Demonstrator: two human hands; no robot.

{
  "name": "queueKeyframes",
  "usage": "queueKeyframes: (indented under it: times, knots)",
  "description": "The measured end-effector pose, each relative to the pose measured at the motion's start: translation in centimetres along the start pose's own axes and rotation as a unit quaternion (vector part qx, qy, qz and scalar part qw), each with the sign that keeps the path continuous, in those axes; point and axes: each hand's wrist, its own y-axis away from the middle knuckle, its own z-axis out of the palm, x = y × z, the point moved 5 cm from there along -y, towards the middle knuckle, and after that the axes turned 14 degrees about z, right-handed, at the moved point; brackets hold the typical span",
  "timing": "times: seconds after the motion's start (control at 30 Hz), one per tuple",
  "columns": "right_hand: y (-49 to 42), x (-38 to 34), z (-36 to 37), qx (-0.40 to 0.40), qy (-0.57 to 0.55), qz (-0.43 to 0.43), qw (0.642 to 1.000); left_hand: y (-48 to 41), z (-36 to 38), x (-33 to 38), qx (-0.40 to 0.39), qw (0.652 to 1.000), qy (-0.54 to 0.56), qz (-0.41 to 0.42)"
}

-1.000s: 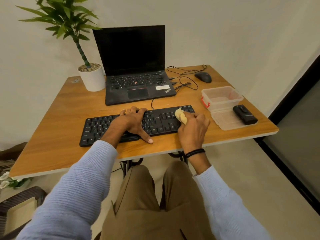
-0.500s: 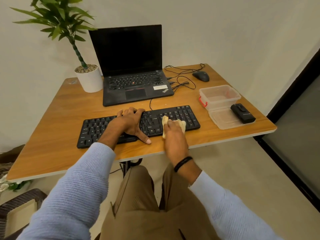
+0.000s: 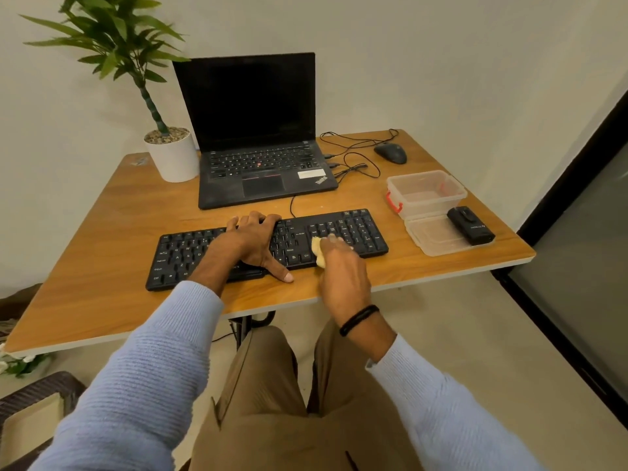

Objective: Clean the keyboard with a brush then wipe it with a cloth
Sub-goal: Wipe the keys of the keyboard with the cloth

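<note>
Right hand point(image 3: 343, 266), clutching the cloth point(image 3: 317, 251) I think, slid left along the keyboard point(image 3: 360, 229) in 1 s. Left hand point(image 3: 251, 243) lies flat on it, so the wipe's underway.

A wooden worktop point(image 3: 102, 232) with a pale edge carries everything. At the back left stands a potted plant point(image 3: 175, 158) in a white pot, just beside an open black laptop point(image 3: 261, 178). Thin black cables point(image 3: 353, 164) loop toward a black mouse point(image 3: 390, 153). A black keyboard point(image 3: 353, 229) lies near the front. To the right sits a clear plastic container point(image 3: 426, 193), its lid point(image 3: 431, 237) touching it.
</note>
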Motion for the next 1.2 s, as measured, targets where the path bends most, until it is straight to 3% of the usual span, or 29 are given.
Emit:
queueKeyframes:
  times: [0.07,0.17,0.23,0.33,0.47,0.63,0.73,0.83,1.0,1.1,1.2]
  knots:
    - [0.6,-0.6,0.2,0.005,0.025,-0.005,1.0,0.0,0.1,0.0,-0.002,1.0,0.0,-0.002]
    - [2.5,-1.0,0.4,-0.096,0.031,-0.075,0.992,-0.1,0.1,-0.3,-0.001,1.0,-0.003,-0.003]
    - [2.1,-0.5,-1.3,-0.12,-0.022,-0.065,0.99,-0.2,0.1,-0.3,-0.004,1.0,-0.003,-0.001]
    - [-1.6,1.3,-3.9,-0.012,-0.06,0.012,0.998,-0.2,0.0,-0.1,-0.007,1.0,0.0,0.002]
    - [-7.0,2.7,-4.7,0.068,0.004,0.064,0.996,0.0,-0.1,-0.1,-0.004,1.0,0.008,-0.002]
    - [-5.4,0.9,-1.0,0.0,0.165,-0.019,0.986,0.0,0.3,-0.2,0.002,1.0,0.0,0.005]
    - [-6.8,1.8,-2.1,-0.033,0.135,0.008,0.99,-0.1,0.3,-0.3,0.005,1.0,-0.001,0.006]
    - [-7.2,2.2,-2.5,-0.001,0.155,0.016,0.988,0.0,0.3,-0.2,0.003,1.0,0.001,0.005]
    - [-8.3,2.1,-2.9,-0.102,0.163,-0.023,0.981,-0.1,0.4,-0.4,0.0,1.0,0.007,0.004]
    - [-11.5,2.4,-4.8,-0.013,0.088,0.036,0.995,-0.2,0.4,-0.3,0.0,1.0,0.005,0.004]
    - [-13.6,1.6,-4.8,0.087,0.081,0.035,0.992,-0.2,0.5,-0.5,0.003,1.0,0.009,0.001]
